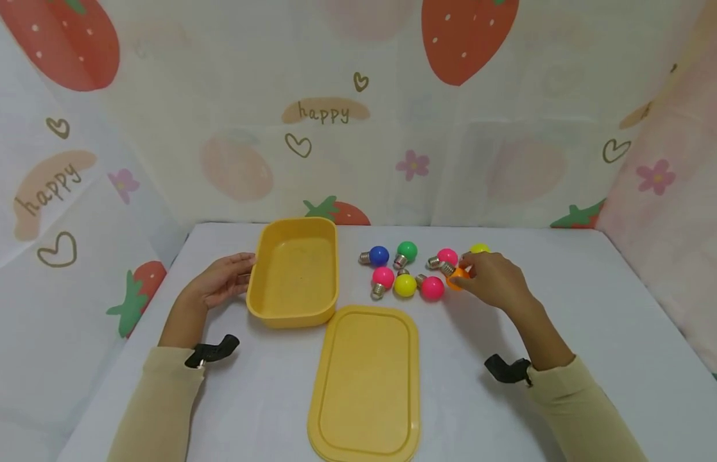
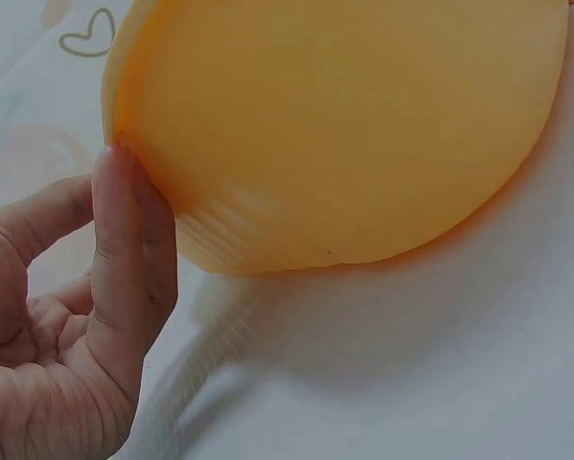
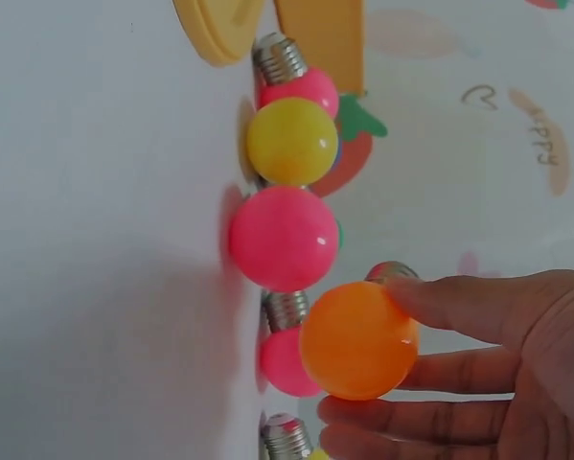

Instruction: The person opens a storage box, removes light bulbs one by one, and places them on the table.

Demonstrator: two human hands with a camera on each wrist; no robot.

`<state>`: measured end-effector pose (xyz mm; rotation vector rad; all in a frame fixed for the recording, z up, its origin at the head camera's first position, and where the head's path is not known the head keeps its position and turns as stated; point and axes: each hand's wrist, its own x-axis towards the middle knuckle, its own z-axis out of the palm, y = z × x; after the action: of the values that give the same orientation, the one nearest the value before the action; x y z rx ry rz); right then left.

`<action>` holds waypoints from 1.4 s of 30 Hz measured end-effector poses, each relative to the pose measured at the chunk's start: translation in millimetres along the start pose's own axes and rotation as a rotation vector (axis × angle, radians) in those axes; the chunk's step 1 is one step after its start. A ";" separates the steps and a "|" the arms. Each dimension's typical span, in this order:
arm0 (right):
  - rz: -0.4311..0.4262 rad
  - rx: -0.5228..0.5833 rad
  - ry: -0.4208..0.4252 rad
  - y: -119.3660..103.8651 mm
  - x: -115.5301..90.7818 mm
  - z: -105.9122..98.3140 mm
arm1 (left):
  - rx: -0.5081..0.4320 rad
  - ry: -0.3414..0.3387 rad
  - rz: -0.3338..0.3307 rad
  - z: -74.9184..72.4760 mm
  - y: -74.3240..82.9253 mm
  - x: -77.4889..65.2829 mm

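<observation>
My right hand [image 1: 499, 282] pinches an orange light bulb [image 3: 358, 340] between thumb and fingers, at the right side of a loose group of bulbs. In the right wrist view the bulb's round end faces the camera and its screw base is mostly hidden. On the left, my left hand [image 1: 222, 279] touches the outer side of a yellow plastic box [image 1: 291, 319]. Its fingertips [image 2: 119, 177] rest against the wall near the rim, and the fingers are fairly straight. The inside of the box holds nothing.
Several bulbs lie on the white table: blue [image 1: 379, 256], green [image 1: 407, 251], yellow [image 1: 405, 286] and pink [image 1: 432, 289] ones among them. A flat yellow lid [image 1: 366, 385] lies in front of the box. Printed cloth [image 1: 450, 141] stands behind the table and at both sides.
</observation>
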<state>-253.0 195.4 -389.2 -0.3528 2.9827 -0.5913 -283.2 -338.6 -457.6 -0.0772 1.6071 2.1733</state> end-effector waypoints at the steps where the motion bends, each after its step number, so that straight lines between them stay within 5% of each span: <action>1: 0.006 0.000 -0.012 0.2 0.6 0.5 | -0.003 -0.001 -0.001 -0.2 -0.2 -0.5; 23: 0.128 -0.029 -0.110 10.2 12.0 14.2 | -0.006 -0.017 -0.010 6.1 3.6 -5.7; 42: 0.155 -0.036 -0.042 15.3 9.3 9.5 | -0.041 -0.018 -0.023 2.2 -1.3 3.4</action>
<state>-264.0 203.4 -404.2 -0.1324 2.9479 -0.5089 -285.3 -335.2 -459.1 -0.0879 1.5449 2.1841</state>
